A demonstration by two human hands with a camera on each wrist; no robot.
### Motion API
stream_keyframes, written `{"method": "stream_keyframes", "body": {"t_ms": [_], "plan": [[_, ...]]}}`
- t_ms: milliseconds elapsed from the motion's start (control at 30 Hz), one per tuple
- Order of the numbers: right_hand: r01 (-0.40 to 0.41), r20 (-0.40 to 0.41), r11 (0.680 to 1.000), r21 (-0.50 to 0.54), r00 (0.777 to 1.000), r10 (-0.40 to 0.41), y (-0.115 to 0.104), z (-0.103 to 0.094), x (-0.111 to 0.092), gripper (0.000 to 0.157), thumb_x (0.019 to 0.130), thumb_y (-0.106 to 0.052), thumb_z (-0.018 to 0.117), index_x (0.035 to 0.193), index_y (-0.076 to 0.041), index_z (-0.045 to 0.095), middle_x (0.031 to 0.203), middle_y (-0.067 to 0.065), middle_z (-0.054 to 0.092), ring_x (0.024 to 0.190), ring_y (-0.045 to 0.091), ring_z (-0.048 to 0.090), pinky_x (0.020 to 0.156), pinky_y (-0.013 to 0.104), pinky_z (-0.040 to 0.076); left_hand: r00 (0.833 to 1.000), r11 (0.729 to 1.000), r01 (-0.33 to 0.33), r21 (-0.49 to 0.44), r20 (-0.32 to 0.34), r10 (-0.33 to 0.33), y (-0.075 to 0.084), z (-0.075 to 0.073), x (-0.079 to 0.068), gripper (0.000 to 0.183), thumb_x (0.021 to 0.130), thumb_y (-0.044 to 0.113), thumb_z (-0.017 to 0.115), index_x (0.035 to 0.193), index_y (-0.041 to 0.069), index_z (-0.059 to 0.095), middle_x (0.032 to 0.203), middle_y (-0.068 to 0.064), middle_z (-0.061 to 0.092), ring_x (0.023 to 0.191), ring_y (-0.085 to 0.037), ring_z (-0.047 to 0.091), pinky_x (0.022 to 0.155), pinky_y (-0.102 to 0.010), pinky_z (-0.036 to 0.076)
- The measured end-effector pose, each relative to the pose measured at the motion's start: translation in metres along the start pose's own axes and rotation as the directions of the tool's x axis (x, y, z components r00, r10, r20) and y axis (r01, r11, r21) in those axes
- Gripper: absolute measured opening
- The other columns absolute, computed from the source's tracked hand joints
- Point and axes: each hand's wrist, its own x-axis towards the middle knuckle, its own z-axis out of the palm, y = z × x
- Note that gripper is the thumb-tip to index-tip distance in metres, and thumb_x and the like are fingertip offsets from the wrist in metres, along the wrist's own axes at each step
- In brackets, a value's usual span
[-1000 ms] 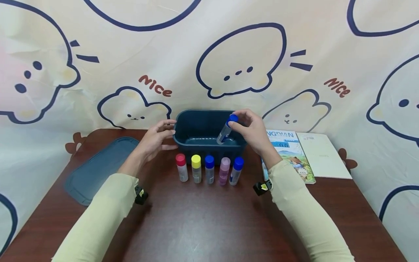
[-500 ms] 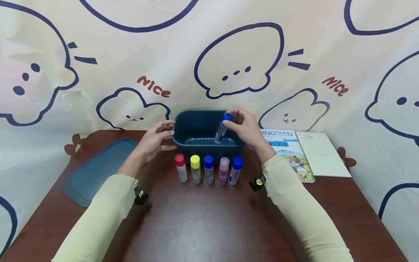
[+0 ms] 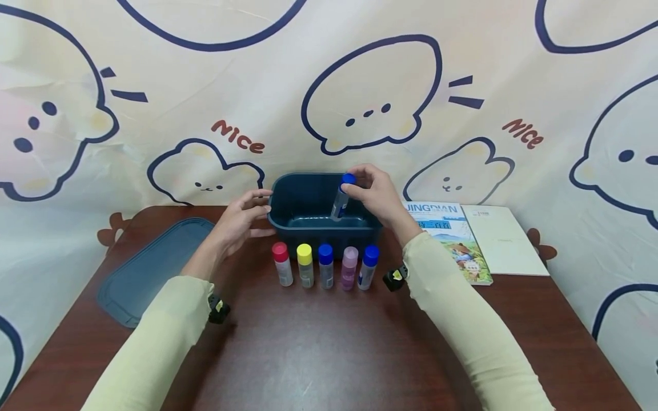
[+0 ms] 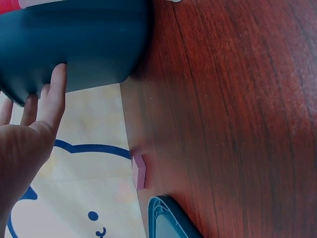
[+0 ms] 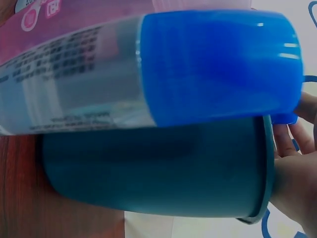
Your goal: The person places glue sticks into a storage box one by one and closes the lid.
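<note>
A dark teal plastic bin (image 3: 325,236) stands near the wall at the back of the table. My right hand (image 3: 379,195) pinches a clear bottle (image 3: 339,204) by its blue cap, tilted, its lower end inside the bin. My left hand (image 3: 236,224) touches the bin's left end with its fingers extended, as the left wrist view shows. Before the bin stand a red-capped bottle (image 3: 284,268), a yellow-capped one (image 3: 305,271), a blue-capped one (image 3: 326,271), a purple one (image 3: 349,273) and another blue-capped bottle (image 3: 367,271). That last one fills much of the right wrist view.
On the left lies a flat teal lid (image 3: 154,271). To the right are an illustrated book (image 3: 465,251) and a pale notebook (image 3: 506,245). A small pink block (image 4: 139,172) sits at the table's edge in the left wrist view. A printed cloth wall (image 3: 283,85) rises behind.
My right hand has moved left over the bin, carrying the blue-capped bottle with it. My left hand stays against the bin's end, and the row of bottles stands as before.
</note>
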Motion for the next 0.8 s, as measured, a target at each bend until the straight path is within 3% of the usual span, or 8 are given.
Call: {"method": "stream_keyframes", "body": {"t_ms": [633,800], "plan": [[-0.042,0.032,0.999,-0.008,0.999,0.042,0.007,0.005,0.018,0.039,0.099,-0.012,0.067,0.133,0.002,0.056,0.126,0.015,0.059,0.114,0.029,0.057,0.1,0.04,0.052,1.0,1.0,-0.004,-0.004,0.007,0.004,-0.001,-0.002,0.0,0.05,0.106,0.018,0.054,0.153,0.014,0.038,0.154,-0.012,0.035,0.133,-0.04,0.047,0.092,-0.047,0.056],[-0.059,0.036,0.998,-0.022,0.998,0.06,0.008,0.005,0.02,0.032,0.1,-0.01,0.066,0.129,0.001,0.057,0.125,0.016,0.06,0.113,0.029,0.057,0.099,0.04,0.052,1.0,1.0,-0.006,-0.004,0.006,0.006,-0.001,-0.002,0.0,0.05,0.106,0.017,0.054,0.154,0.014,0.038,0.154,-0.012,0.035,0.134,-0.041,0.046,0.091,-0.047,0.056]]}}
